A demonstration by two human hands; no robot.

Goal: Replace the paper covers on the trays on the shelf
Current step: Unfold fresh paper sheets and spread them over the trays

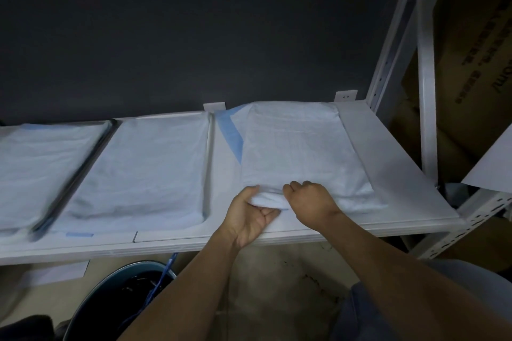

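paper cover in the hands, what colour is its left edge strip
Blue: the strip runs down the whitish paper cover, clearest in the head view.

A dark, matte wall fills the upper frame in dim light. A white metal shelf runs across the middle, with a slotted upright post at right. Brown cardboard boxes stand far right. Below lie a stained beige floor and, lower left, a round dark bin.
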